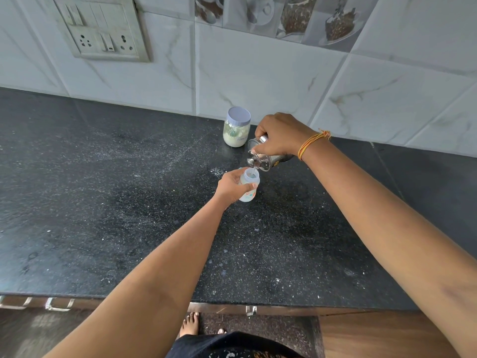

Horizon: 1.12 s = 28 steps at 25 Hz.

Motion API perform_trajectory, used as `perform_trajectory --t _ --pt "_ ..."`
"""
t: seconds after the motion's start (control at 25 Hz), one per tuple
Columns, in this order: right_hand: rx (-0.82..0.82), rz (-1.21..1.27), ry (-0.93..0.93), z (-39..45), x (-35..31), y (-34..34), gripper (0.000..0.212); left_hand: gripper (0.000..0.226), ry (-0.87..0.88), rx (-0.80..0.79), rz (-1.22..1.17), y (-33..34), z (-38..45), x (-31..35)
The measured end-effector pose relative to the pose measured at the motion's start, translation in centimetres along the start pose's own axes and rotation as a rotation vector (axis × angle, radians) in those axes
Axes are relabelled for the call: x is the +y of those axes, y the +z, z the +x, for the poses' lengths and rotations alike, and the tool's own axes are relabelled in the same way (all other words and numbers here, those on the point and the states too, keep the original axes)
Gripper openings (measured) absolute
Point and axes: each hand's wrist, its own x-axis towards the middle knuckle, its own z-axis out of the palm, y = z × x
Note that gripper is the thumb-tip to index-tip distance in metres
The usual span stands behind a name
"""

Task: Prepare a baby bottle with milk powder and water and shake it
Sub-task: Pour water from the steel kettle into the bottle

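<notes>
A small clear baby bottle (249, 184) with a printed pattern stands uncapped on the black counter, and my left hand (233, 187) grips its side. Just above it, my right hand (280, 134) holds a steel flask (265, 160) tilted to the left, mouth over the bottle's opening. A thin stream of water runs from the flask into the bottle. Behind them near the wall stands a milk powder jar (237, 127) with a pale blue lid on it and white powder at the bottom.
The black speckled counter (116, 202) stretches wide to the left and right, with spilled powder specks near the bottle. A tiled wall with a switch and socket panel (100, 27) rises behind. The counter's front edge (232, 304) is close to me, with drawer handles below.
</notes>
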Motion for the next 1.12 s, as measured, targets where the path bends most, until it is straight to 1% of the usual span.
perform_trajectory --t 0.04,0.16,0.24,0.32,0.4,0.44,0.48,0.52,0.6,0.64,0.76,0.84,0.96,1.0,1.08,1.12 --pt "-0.017 -0.001 0.001 -0.08 -0.01 -0.14 0.019 0.060 -0.002 0.002 0.001 -0.02 -0.06 0.06" --pt "-0.034 0.003 0.005 -0.22 0.01 -0.22 0.029 0.060 -0.006 0.002 0.007 -0.01 -0.07 0.04" --pt "-0.025 -0.003 -0.007 -0.24 -0.14 -0.13 0.018 0.062 -0.013 -0.003 0.011 0.00 0.06 -0.07" --pt "-0.034 -0.005 -0.009 -0.36 -0.27 -0.25 0.017 0.066 -0.024 -0.004 0.008 0.06 0.26 -0.29" --pt "-0.049 -0.013 -0.018 -0.63 -0.58 -0.52 0.042 0.068 -0.030 0.001 0.001 0.14 0.47 -0.48" --pt "-0.055 -0.009 -0.016 -0.66 -0.62 -0.60 0.051 0.068 -0.030 0.006 0.003 0.20 0.45 -0.38" --pt "-0.050 -0.008 -0.016 -0.68 -0.57 -0.51 0.052 0.068 -0.031 0.011 0.007 0.18 0.50 -0.39" --pt "-0.050 -0.009 -0.007 -0.77 -0.61 -0.45 0.046 0.067 -0.029 0.013 0.014 0.20 0.45 -0.24" --pt "-0.054 -0.032 0.009 -0.76 -0.62 -0.21 0.022 0.064 -0.024 0.013 0.018 0.21 0.38 -0.12" --pt "-0.052 -0.029 0.005 -0.74 -0.60 -0.15 0.019 0.063 -0.022 0.014 0.018 0.20 0.33 -0.11" --pt "-0.047 -0.041 -0.015 -0.71 -0.64 -0.42 0.037 0.064 -0.025 0.016 0.022 0.15 0.20 -0.11" --pt "-0.045 -0.054 -0.020 -0.72 -0.66 -0.67 0.038 0.065 -0.030 0.018 0.027 0.16 0.17 -0.09" --pt "-0.034 -0.055 -0.025 -0.63 -0.58 -0.75 0.037 0.064 -0.028 0.020 0.029 0.11 0.06 0.02" --pt "-0.023 -0.053 -0.034 -0.61 -0.67 -0.80 0.033 0.063 -0.024 0.021 0.028 0.10 0.01 0.06" --pt "0.000 -0.060 -0.042 -0.48 -0.66 -0.74 0.014 0.062 -0.023 0.020 0.027 0.10 -0.02 0.05" --pt "0.009 -0.066 -0.032 -0.43 -0.75 -0.68 0.025 0.062 -0.025 0.020 0.029 0.12 0.02 0.00"
